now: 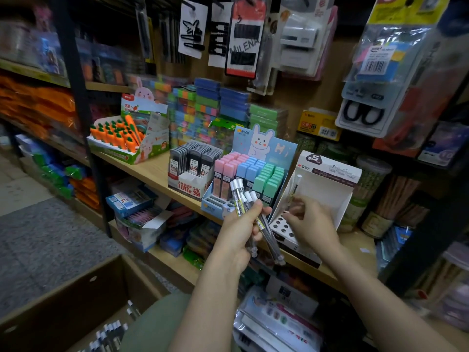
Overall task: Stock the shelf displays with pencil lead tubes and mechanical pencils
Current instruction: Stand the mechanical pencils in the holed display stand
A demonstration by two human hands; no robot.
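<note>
My left hand [237, 231] is shut on a bunch of clear lead tubes with white caps [242, 196], held in front of the shelf edge. My right hand [308, 223] pinches one lead tube [294, 190], which stands tilted in the white display box [330, 189]. The box has a base with round holes [283, 226], and the tube's lower end is hidden behind my fingers. To the left stand a pastel lead-case display [250, 174] and a grey lead-case display [193, 161].
A wooden shelf [149, 171] carries a carrot-pen display [119, 135] at the left and jars at the right. A cardboard box [76, 295] at the lower left holds more tubes [111, 331]. Packaged goods hang above and fill the shelf below.
</note>
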